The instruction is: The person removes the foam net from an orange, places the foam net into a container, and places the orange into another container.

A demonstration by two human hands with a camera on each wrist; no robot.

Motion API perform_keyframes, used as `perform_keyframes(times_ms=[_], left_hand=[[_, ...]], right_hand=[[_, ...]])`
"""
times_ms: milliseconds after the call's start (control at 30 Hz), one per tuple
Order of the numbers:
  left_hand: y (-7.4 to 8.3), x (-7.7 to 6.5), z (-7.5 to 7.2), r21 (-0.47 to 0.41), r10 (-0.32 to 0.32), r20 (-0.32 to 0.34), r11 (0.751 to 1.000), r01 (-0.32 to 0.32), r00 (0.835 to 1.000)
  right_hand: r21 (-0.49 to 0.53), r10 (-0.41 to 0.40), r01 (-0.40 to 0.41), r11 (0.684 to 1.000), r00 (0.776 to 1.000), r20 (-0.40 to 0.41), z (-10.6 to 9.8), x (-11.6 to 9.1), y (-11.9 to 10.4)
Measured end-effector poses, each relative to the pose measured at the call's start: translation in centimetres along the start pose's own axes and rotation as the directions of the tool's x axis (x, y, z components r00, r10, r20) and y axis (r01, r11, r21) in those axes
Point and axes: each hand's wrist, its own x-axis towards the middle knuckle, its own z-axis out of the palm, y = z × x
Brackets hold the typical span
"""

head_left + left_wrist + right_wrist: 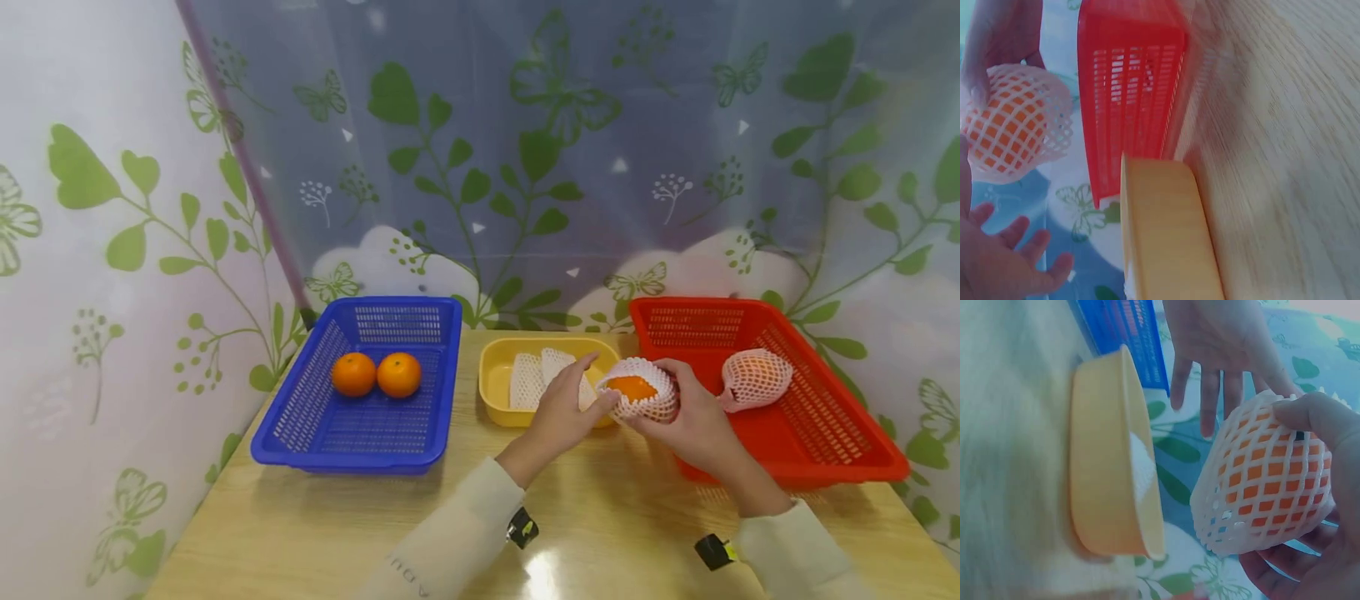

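My right hand [699, 421] holds an orange [632, 388] wrapped in a white foam net [1254, 481], fingers and thumb curled round it. At the net's mouth, in the head view, bare orange peel shows. My left hand [558, 417] is beside it with fingers spread and fairly straight, its thumb at the net's edge; whether the thumb presses on it I cannot tell. Behind the left hand stands a yellow basket [495, 400] with foam nets [527, 379] lying in it. The right wrist view shows the net covering the orange's near side.
On the left of the wooden table [337, 533] is a blue basket [352, 461] with two bare oranges [399, 375]. A red basket [847, 467] stands on the right, holding one netted fruit [757, 377]. A patterned curtain [480, 167] hangs behind.
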Motion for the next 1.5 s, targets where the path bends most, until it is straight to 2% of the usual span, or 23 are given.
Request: perform_keyframes(times_ms=[133,233,400,533,700,867,1000,1233,1367,1500], left_hand=[[-0.8,-0.7,-0.7,-0.035,0.023,0.05,0.999,-0.022,0.998],[-1.6,-1.7,-1.7,-0.069,0.049,0.084,0.997,-0.043,0.995],[-2.7,-3.4,-3.9,-0.106,0.097,0.133,0.991,-0.083,0.986],[-3.0,-4.1,-4.7,-0.098,0.101,0.189,0.992,-0.084,0.977],[-4.1,-5.4,-5.3,-0.11,0.076,0.264,0.993,-0.048,0.961],[-5.2,-6.6,-5.6,-0.127,0.048,0.309,0.992,-0.008,0.95],[-5.9,-7.4,-5.6,-0.109,0.008,0.338,0.994,0.03,0.941],[-6.8,-8.5,-4.9,-0.068,-0.036,0.384,0.995,0.067,0.923],[-7.3,-8.9,-4.7,-0.067,-0.071,0.398,0.992,0.106,0.915],[-7.7,-9.3,-4.5,-0.102,-0.074,0.4,0.987,0.125,0.913]], right_hand=[[0.038,-0.004,0.004,0.999,1.0,0.013,1.2,-0.4,-0.2],[0.147,-0.01,0.003,0.989,0.999,0.045,2.5,-0.9,-0.7],[0.309,-0.039,0.006,0.951,0.994,0.1,4.8,-1.6,-2.0],[0.309,-0.064,0.029,0.951,0.993,0.103,5.8,-1.9,-2.1],[0.315,-0.083,0.039,0.948,0.988,0.128,7.6,-2.5,-2.4],[0.341,-0.125,0.07,0.937,0.982,0.141,9.4,-3.0,-2.2],[0.344,-0.126,0.065,0.937,0.979,0.158,10.6,-3.3,-1.7],[0.306,-0.097,0.012,0.952,0.96,0.263,12.0,-3.9,-0.7],[0.288,-0.093,0.004,0.958,0.951,0.295,12.7,-4.2,-0.2],[0.267,-0.07,-0.014,0.963,0.95,0.304,13.1,-4.2,-0.1]])
